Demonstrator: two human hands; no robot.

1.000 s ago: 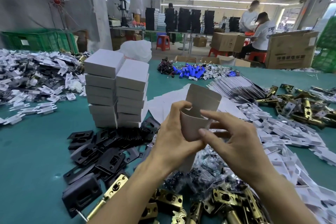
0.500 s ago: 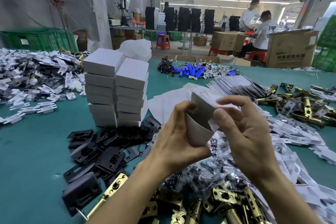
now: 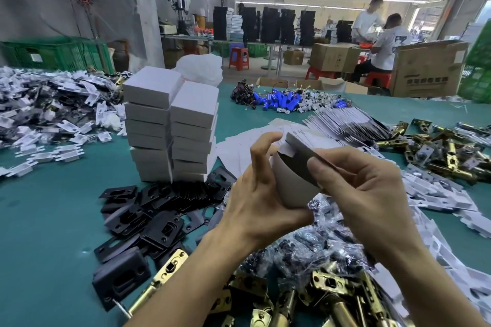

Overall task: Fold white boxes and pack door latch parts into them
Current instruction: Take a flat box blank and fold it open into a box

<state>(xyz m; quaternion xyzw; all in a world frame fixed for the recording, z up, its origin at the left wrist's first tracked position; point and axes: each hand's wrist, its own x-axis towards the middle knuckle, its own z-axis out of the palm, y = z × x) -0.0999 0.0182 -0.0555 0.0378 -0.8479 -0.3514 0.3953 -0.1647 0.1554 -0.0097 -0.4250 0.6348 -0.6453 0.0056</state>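
Factory pkg floor w/ box stacks [image 3: 170, 127], latch piles [image 3: 438, 152], cartons [image 3: 427, 71], workers [image 3: 388, 45].

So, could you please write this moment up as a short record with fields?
left hand: holds the box blank from below, fingers lifted
right hand: pinches the blank's top flap
box blank: partly folded, curved, held above the table
white boxes: two stacks, left of the hands
black plates: heaped in front of the stacks
brass latches: piled at the near edge
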